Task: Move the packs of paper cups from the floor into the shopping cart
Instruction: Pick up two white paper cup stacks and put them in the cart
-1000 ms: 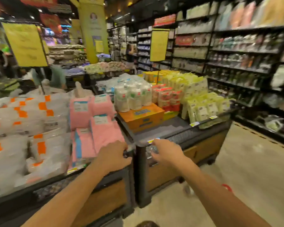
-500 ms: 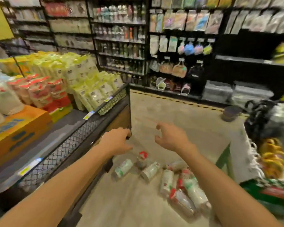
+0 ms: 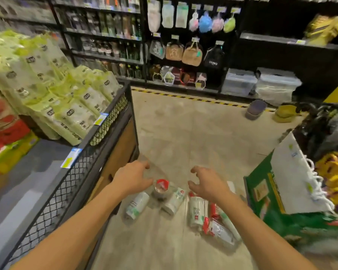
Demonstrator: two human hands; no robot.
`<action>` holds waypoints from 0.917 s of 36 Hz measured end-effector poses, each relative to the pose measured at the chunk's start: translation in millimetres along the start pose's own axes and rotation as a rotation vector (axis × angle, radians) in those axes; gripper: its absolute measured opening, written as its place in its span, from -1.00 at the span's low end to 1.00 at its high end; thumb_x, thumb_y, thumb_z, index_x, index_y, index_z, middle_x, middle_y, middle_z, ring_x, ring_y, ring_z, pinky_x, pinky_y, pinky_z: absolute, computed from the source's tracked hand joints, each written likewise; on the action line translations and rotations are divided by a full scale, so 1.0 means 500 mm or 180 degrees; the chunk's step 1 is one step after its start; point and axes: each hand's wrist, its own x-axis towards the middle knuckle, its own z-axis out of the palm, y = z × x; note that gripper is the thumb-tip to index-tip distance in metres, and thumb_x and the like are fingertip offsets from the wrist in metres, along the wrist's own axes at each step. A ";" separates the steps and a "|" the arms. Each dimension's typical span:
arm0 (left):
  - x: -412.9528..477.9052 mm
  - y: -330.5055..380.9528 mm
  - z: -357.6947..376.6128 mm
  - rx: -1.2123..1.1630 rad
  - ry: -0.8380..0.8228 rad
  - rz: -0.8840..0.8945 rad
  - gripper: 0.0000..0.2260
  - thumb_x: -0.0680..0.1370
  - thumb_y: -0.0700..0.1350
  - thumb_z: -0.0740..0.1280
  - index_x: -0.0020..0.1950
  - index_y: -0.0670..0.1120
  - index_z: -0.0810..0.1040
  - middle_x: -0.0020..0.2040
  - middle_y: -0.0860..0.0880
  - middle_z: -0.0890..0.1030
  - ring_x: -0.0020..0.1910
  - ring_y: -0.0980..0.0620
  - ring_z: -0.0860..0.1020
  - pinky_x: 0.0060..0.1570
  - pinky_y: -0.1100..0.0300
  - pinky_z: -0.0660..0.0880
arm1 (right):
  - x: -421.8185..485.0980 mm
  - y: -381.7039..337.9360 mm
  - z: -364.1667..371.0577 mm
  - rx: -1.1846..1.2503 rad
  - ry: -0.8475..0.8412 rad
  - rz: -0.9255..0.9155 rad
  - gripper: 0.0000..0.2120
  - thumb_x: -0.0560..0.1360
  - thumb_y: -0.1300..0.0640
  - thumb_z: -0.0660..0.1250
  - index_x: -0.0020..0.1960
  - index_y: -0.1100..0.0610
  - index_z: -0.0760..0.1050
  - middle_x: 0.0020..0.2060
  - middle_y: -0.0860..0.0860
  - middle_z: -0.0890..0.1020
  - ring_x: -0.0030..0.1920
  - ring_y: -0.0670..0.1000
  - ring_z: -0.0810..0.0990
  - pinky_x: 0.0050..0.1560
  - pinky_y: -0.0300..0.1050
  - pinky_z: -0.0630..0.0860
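Cup packs: approx. six, lying scattered on floor betw. display bin and green stand. Left hand, right hand: both empty, fingers spread above packs, prob. readying grab. Cart not in view.

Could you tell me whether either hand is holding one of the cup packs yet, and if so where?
Nothing is held: the left hand and right hand hover open above the cup packs on the floor.

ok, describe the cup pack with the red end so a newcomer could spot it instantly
Start at the mesh-sided display bin on the left and look at the floor off its near corner, where packs of cups lie scattered. The red-capped pack sits between the left hand and right hand. Unlike its neighbours, it shows a round red end to the camera.
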 end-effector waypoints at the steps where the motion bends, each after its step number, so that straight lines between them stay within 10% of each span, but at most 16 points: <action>1: 0.027 -0.013 0.006 -0.0062 -0.0040 -0.0027 -0.51 0.49 0.12 0.32 0.39 0.01 0.43 0.30 -0.01 0.52 0.22 -0.04 0.54 0.11 0.07 0.51 | 0.023 0.005 0.017 -0.0005 -0.0064 0.0057 -0.49 0.56 -0.15 0.28 0.46 0.00 0.40 0.35 0.02 0.57 0.31 0.10 0.56 0.30 0.06 0.50; 19: 0.567 -0.422 0.576 -0.0470 -0.0964 -0.0998 -0.41 0.53 0.17 0.33 0.51 0.06 0.28 0.42 0.00 0.44 0.35 -0.04 0.46 0.22 0.09 0.46 | 0.598 0.272 0.676 0.0163 -0.1259 0.0371 -0.38 0.52 -0.05 0.31 0.55 -0.09 0.25 0.36 -0.02 0.50 0.29 0.08 0.55 0.15 -0.02 0.56; 24: 0.707 -0.577 0.868 -0.0424 -0.1230 -0.1057 -0.19 0.34 0.39 0.30 0.51 0.08 0.23 0.43 0.02 0.40 0.35 -0.02 0.42 0.23 0.06 0.45 | 0.761 0.360 0.956 -0.0264 -0.1319 -0.0100 -0.24 0.49 0.10 0.44 0.61 -0.02 0.20 0.52 0.02 0.34 0.46 0.14 0.42 0.32 0.04 0.49; 29: 0.813 -0.672 1.113 -0.0095 -0.1007 -0.1057 -0.08 0.26 0.40 0.41 0.51 0.13 0.14 0.42 0.03 0.36 0.34 -0.05 0.42 0.22 0.01 0.43 | 0.901 0.451 1.214 -0.1230 -0.1059 -0.1028 0.23 -0.11 0.22 0.74 0.53 0.08 0.38 0.43 0.19 0.51 0.40 0.24 0.54 0.26 0.16 0.57; 33: 0.869 -0.727 1.269 -0.0009 -0.1004 -0.1300 0.26 0.13 0.47 0.45 0.58 0.07 -0.20 0.55 0.00 0.14 0.47 -0.10 0.27 0.35 -0.10 0.32 | 0.973 0.490 1.324 -0.1764 -0.0754 -0.1778 0.19 0.06 0.21 0.68 0.62 0.05 0.26 0.54 0.28 0.34 0.54 0.34 0.31 0.43 0.34 0.38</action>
